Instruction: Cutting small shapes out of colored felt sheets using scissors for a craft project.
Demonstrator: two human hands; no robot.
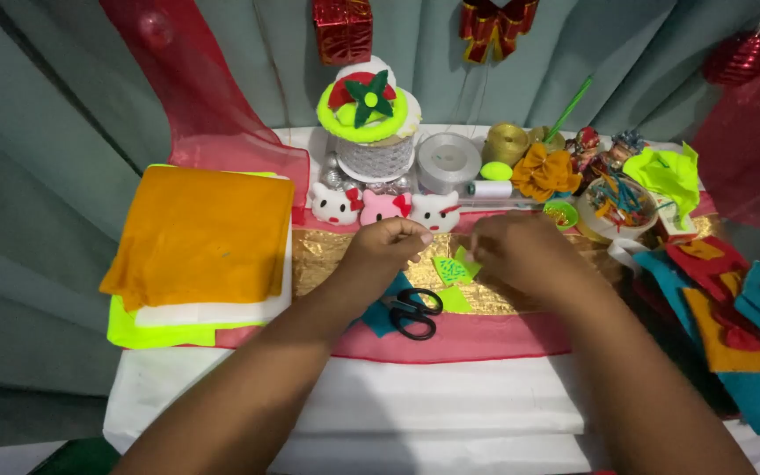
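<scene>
My left hand point(387, 248) hovers over the gold cloth point(318, 259) with thumb and fingers pinched together; I cannot make out anything between them. My right hand point(521, 255) is curled shut on a small lime-green felt piece point(465, 259). A second green felt piece with a stitched pattern point(451, 270) hangs or lies just below, between the two hands. Black-handled scissors point(414, 313) lie on the cloth under my left wrist, on top of a teal felt scrap point(378, 317). Another lime scrap point(456, 300) lies beside them.
A stack of orange, white and lime felt sheets point(200, 233) sits at left. Three cat-face figures point(384, 208), ribbon spools point(448, 161), a lace roll with a felt flower point(369, 110) and a bowl of bits point(616, 207) line the back. Felt pieces point(732, 325) pile at right.
</scene>
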